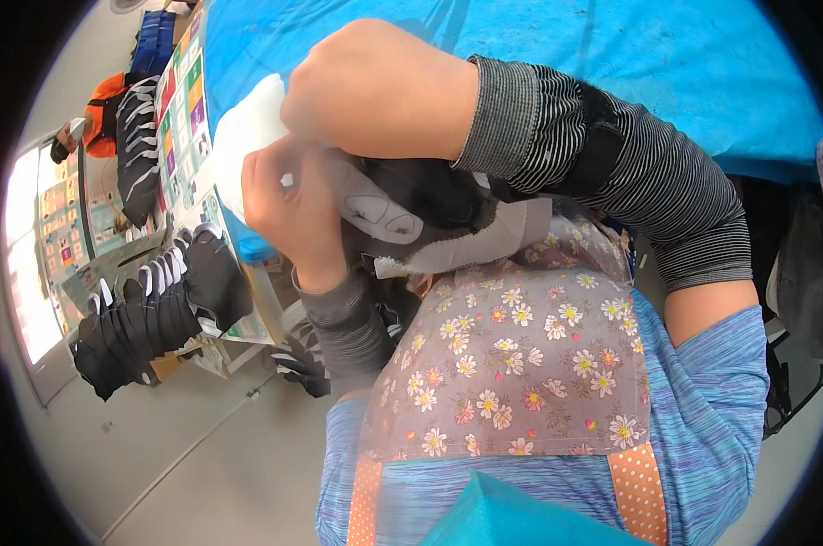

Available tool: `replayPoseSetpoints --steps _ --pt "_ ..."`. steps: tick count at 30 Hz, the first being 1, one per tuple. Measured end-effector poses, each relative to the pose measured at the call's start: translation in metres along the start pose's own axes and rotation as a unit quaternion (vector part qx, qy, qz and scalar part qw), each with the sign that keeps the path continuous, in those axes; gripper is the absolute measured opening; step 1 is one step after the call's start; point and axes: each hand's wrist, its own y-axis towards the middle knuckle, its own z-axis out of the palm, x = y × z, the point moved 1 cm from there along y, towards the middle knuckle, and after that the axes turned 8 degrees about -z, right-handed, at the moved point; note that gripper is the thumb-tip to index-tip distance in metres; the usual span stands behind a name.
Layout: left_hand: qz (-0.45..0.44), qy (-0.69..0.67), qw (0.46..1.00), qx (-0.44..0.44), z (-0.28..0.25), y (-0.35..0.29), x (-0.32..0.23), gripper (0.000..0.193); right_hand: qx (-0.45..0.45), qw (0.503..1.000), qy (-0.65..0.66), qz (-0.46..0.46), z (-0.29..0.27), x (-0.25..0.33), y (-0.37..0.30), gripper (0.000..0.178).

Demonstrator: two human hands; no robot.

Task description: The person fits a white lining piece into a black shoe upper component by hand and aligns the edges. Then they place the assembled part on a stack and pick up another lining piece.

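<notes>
My left hand [291, 205] is closed, its fingers curled against a smooth white piece [243, 141] whose kind I cannot make out. A bit of white shows between those fingers. Above and beside it my right hand [375, 96] is bent into a fist, touching the white piece's right side; its fingertips are hidden and slightly blurred. Under both wrists lies a black and light-grey fabric piece [384, 218] with drawn outlines, resembling a shoe upper. A pale strip with a ragged edge [484, 241] runs along it, close to my apron.
A blue-covered table [648, 55] spreads ahead. Several black shoe-like pieces [147, 309] stand in a row on a rack at left, with more dark pieces [138, 150] farther back. A person in orange [106, 114] is at the far left. Dark clothing [802, 273] hangs at right.
</notes>
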Motion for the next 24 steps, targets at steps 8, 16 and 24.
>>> replayPoseSetpoints --steps 8,16,24 --pt "-0.093 -0.043 0.995 -0.014 0.003 -0.011 -0.013 0.011 0.003 1.000 -0.002 0.021 0.000 -0.001 -0.007 0.009" --pt "-0.087 -0.036 0.995 -0.026 0.000 -0.022 0.003 0.010 -0.013 1.000 0.016 0.014 -0.002 0.002 -0.007 0.009" --pt "-0.084 -0.031 0.995 -0.048 -0.003 -0.034 0.005 0.013 -0.020 0.999 0.026 0.035 -0.001 0.003 -0.010 0.011"
